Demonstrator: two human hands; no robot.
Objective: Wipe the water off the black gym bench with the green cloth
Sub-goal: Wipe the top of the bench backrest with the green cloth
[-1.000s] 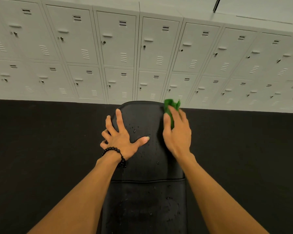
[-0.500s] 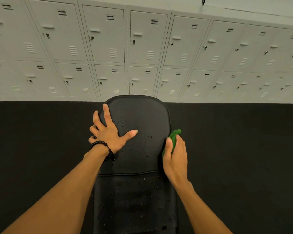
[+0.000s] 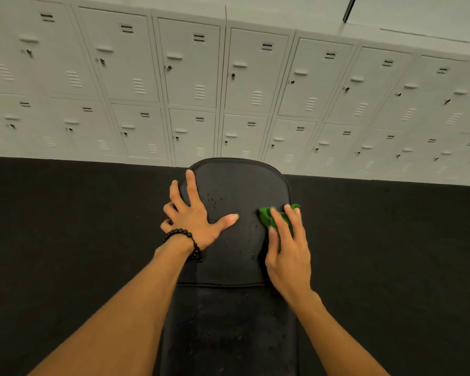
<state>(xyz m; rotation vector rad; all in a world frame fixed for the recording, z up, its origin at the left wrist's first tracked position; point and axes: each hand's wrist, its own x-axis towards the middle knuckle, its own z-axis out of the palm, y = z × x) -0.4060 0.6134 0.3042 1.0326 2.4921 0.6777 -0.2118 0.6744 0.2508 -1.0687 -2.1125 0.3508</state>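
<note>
- Left hand [image 3: 194, 215] is flat on the black bench [image 3: 236, 185], fingers spread wide, holding nothing, over on the pad's left side. Black bead bracelet [image 3: 186, 244] on that wrist.
- Right hand [image 3: 288, 251] has the green cloth [image 3: 267, 217] pinned under its fingers, pressed down at the pad's right edge.
- Water drops sit on the pad between the two hands, more on the nearer section.
- Grey lockers [image 3: 228, 85] behind, dark floor [image 3: 65, 226] all around.
</note>
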